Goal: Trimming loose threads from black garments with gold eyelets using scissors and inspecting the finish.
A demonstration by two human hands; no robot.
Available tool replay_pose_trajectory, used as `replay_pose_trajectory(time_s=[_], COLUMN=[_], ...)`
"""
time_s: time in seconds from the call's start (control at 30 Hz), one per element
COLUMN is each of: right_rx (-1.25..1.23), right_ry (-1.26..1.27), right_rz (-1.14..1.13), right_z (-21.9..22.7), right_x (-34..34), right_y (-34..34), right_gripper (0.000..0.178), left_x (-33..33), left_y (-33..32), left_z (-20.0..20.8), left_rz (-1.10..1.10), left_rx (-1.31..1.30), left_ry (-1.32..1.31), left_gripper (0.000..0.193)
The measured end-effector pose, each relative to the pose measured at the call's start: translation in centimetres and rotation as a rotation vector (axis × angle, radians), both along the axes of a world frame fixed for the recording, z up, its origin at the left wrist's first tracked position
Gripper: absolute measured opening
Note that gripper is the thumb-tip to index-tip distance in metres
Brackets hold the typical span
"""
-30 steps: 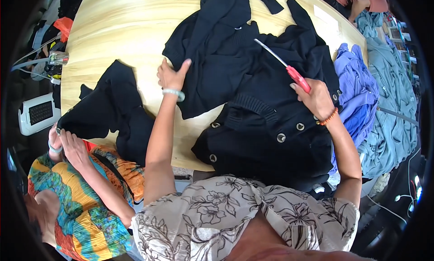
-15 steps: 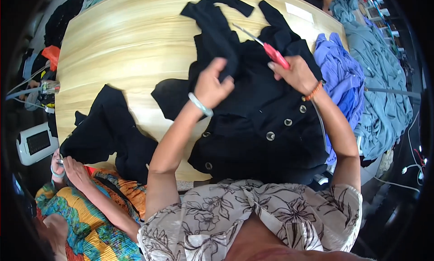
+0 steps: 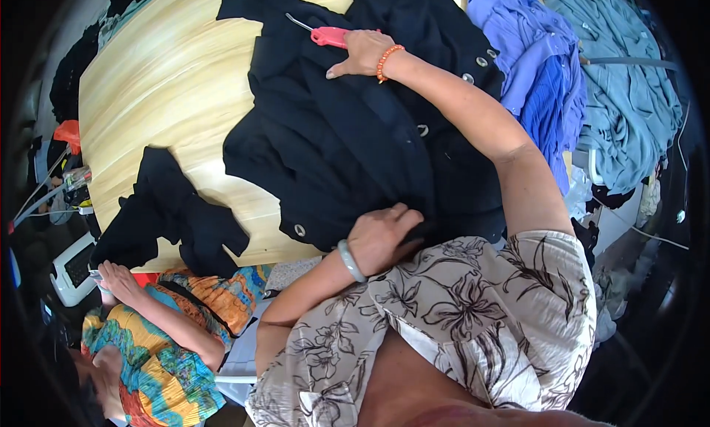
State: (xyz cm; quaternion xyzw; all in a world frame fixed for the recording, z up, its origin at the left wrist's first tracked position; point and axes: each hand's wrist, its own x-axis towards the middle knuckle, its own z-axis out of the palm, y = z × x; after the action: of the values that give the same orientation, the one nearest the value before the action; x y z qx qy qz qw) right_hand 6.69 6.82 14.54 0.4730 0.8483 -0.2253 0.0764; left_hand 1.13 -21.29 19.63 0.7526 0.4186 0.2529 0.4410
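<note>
A black garment [image 3: 333,131] with metal-rimmed eyelets or buttons lies spread and wrinkled over the table in front of me. My right hand [image 3: 367,51], with an orange bead bracelet, rests on its far part. It is closed around a pink-handled tool [image 3: 329,36] with a thin metal tip pointing far left. My left hand [image 3: 376,241], with a pale bangle, is at the garment's near edge by my body. Its fingers are bent around the cloth there, partly hidden and a little blurred.
A co-worker's hand [image 3: 122,279] at the near left holds a second black piece [image 3: 174,212]. Purple cloth [image 3: 529,50] and grey-green cloth [image 3: 621,94] are heaped at the right. A white device with a dark screen [image 3: 74,268] stands beyond the left edge of the wooden table [image 3: 163,79].
The black garment has turned and shifted left. My right hand has gone far and left with the tool. My left hand has come back from the garment's middle to its near edge.
</note>
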Motion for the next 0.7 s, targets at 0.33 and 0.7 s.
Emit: replay_pose_trajectory(time_s=[0.33, 0.7], right_rx=[0.33, 0.516], right_ry=[0.163, 1.017], right_rz=[-0.289, -0.662], right_z=[4.3, 13.7], right_x=[8.3, 34.9], right_y=[4.0, -1.2], right_gripper=[0.032, 0.023], left_x=[0.4, 3.8], left_y=[-0.9, 0.0], left_z=[1.3, 6.7], left_rz=[0.317, 0.157], left_rx=[0.151, 0.075], left_ry=[-0.103, -0.483], left_gripper=[0.028, 0.023])
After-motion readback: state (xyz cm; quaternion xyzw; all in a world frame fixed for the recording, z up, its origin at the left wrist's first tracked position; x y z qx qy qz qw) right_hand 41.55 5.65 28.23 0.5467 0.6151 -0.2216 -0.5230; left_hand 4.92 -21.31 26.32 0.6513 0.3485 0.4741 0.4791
